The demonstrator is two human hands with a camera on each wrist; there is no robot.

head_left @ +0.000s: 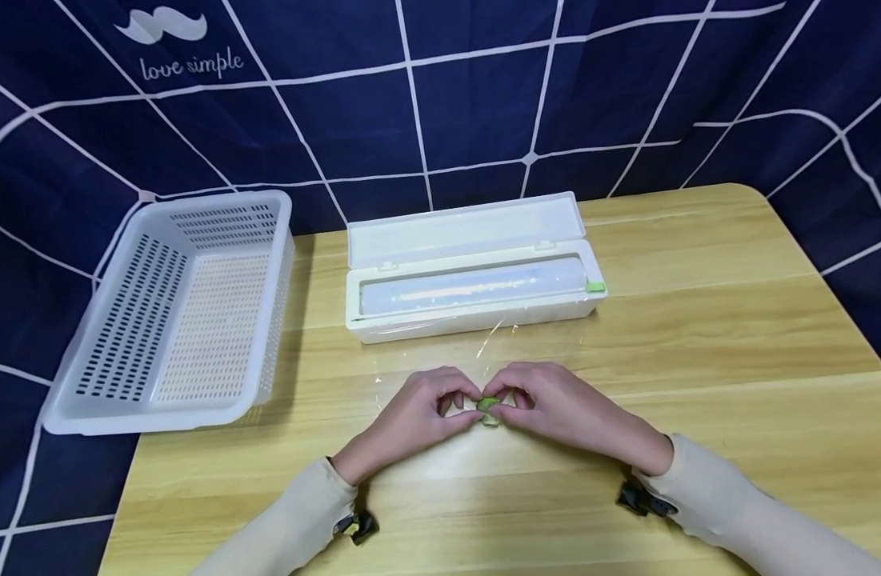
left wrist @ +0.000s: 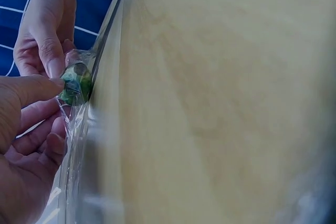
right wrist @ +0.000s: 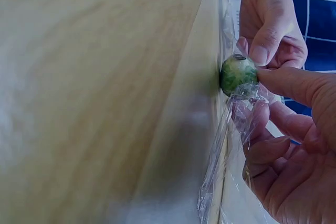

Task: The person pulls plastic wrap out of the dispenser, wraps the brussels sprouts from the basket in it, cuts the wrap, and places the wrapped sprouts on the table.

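In the head view my left hand (head_left: 429, 406) and right hand (head_left: 555, 402) meet over the table, thumbs and fingertips at a small round green piece (head_left: 489, 406). Seen from the right wrist, the green piece (right wrist: 239, 75) is mottled green and pale, like a Brussels sprout, with a dark spot on top. Clear cling film (right wrist: 244, 94) bunches around it, and both hands pinch the film against its sides. Part of the piece is hidden by fingers. The film spreads over the table between the hands and the white box (head_left: 476, 316).
Behind the hands, the box's lid (head_left: 465, 230) stands raised, showing a roll of film (head_left: 476, 288) and a green tab (head_left: 595, 286) at its right end. A white perforated basket (head_left: 267, 320) is at the left. Dark blue gridded cloth (head_left: 476, 104) hangs behind the wooden table (head_left: 735, 320).
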